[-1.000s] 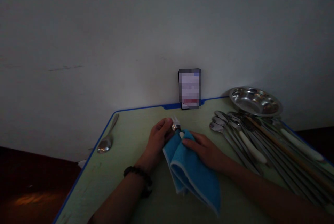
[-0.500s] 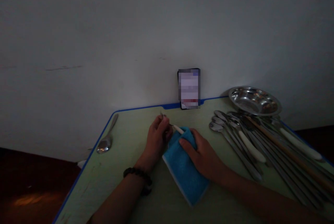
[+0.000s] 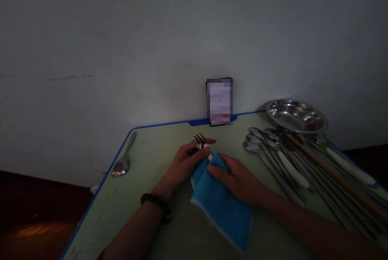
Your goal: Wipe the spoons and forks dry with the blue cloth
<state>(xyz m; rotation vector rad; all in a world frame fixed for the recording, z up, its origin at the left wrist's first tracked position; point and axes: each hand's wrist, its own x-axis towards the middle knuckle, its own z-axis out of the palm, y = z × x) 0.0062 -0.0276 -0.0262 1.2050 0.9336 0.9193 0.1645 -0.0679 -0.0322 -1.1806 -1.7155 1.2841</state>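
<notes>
Grey wall, scuffed; pale-green tabletop, blue-edged, before it. Left: one metal spoon, lying apart. Centre: left hand, thumb and fingers pinching a fork near its neck, tines upward, above the tabletop; phone, upright by the wall; blue cloth, wrapped around the fork's pale handle; right hand, clamped on the cloth. Even wiping probably calls for a steady left pinch, fingertips clear of the tines. Right: assorted cutlery, heaped beside a steel bowl.
</notes>
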